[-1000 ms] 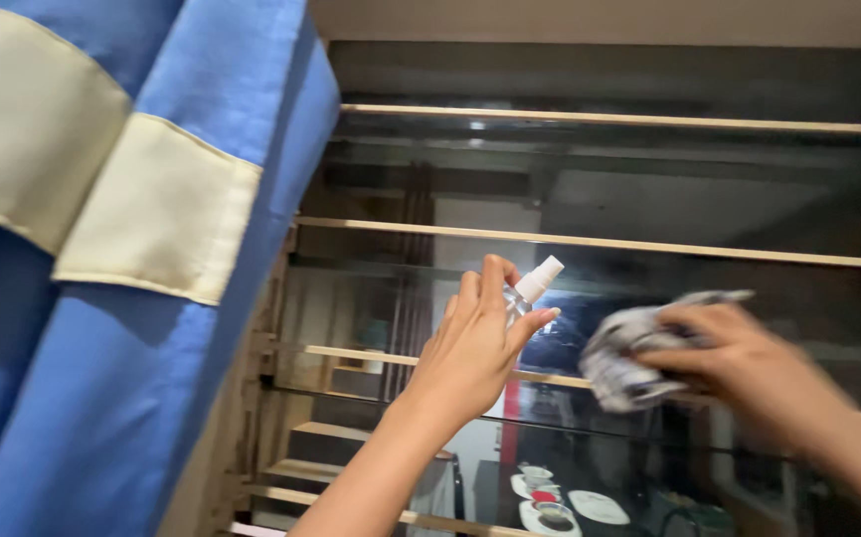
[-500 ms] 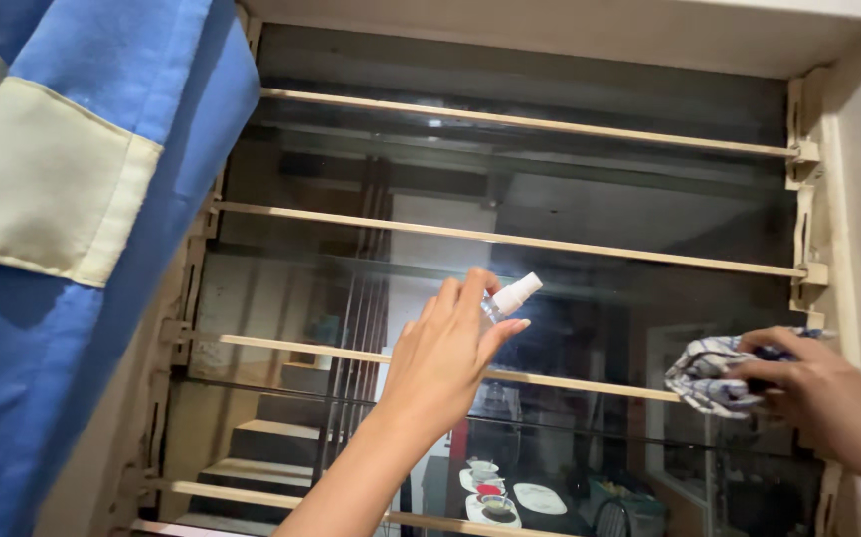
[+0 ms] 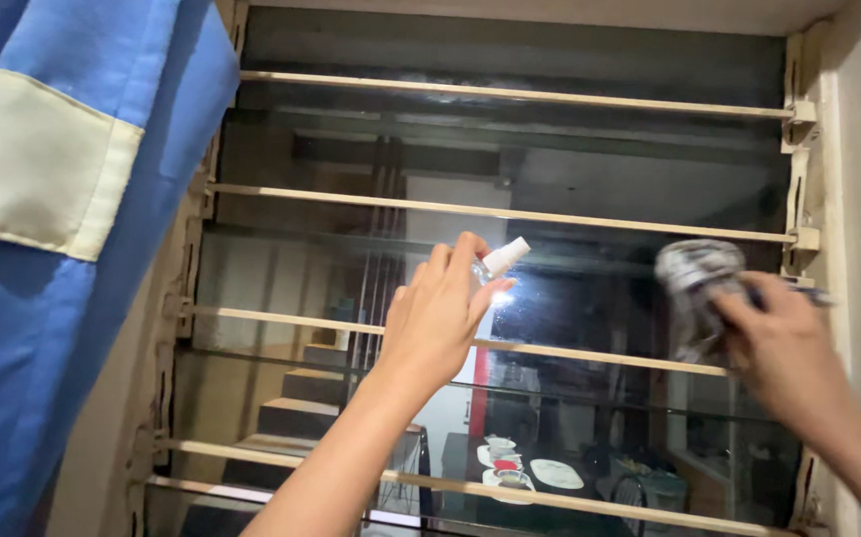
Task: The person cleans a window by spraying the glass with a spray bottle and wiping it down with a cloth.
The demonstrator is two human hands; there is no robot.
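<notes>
Dark louvred window glass [image 3: 570, 149] with pale horizontal slats fills the wall ahead of you; a blue curtain [image 3: 63, 328] with a cream band hangs at the left. Your left hand [image 3: 437, 320] holds a small clear spray bottle [image 3: 495, 265] with a white nozzle, fingers wrapped around it, near the middle pane. Your right hand [image 3: 774, 343], at the right, pinches a blurred patterned cloth [image 3: 694, 288] against the glass.

The left hand [image 3: 437, 318] holds a small spray bottle [image 3: 498, 262] up to the louvred window [image 3: 510, 149]. The right hand [image 3: 774, 343] presses a blurred, seemingly checked cloth [image 3: 694, 288] on the glass near the frame. A blue curtain [image 3: 63, 249] hangs left.
</notes>
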